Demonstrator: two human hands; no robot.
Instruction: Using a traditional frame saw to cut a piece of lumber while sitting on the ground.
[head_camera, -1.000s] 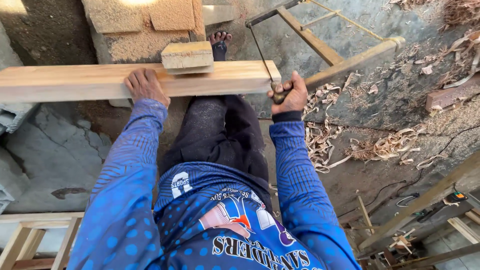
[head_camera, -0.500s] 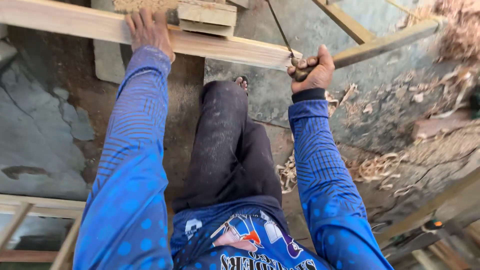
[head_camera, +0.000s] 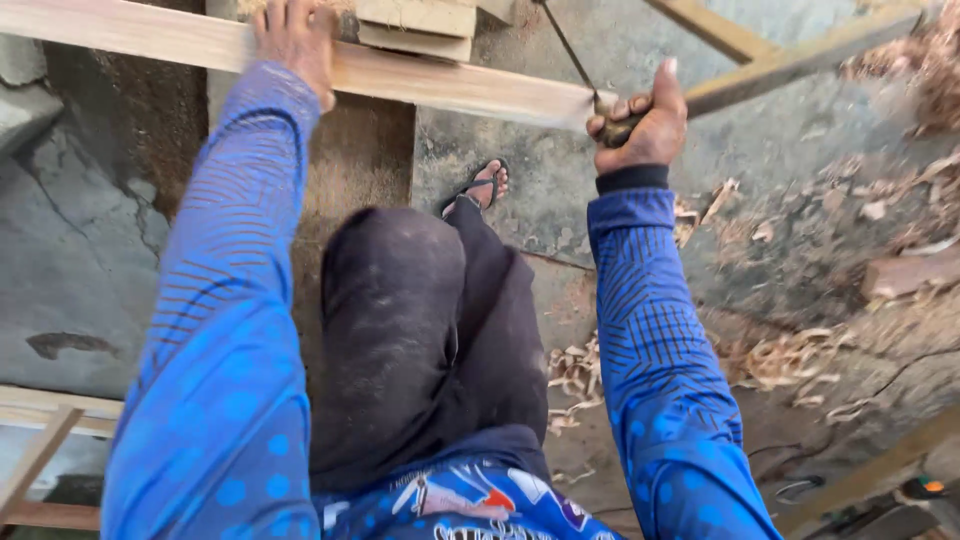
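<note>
Long pale plank (head_camera: 450, 85) lying across the top of the view, slanting down toward the right, propped under a stack of short wood blocks (head_camera: 415, 25). Left hand (head_camera: 295, 40) pressed flat on the plank's top face near its middle, fingers running out of frame, spread not clear. Right hand (head_camera: 640, 125) at the plank's right end, fingers wrapped tight round the handle of a frame saw (head_camera: 600, 95), thumb up; thin blade (head_camera: 565, 45) rising from the grip toward the top edge. Blade meeting the plank at its right end; depth of kerf hidden by the fist, cannot tell. Judged: cut under way, end piece not yet parted. Wood shavings (head_camera: 790, 355) scattered over the concrete floor (head_camera: 600, 210); sandalled foot (head_camera: 480, 185) below the plank.
</note>
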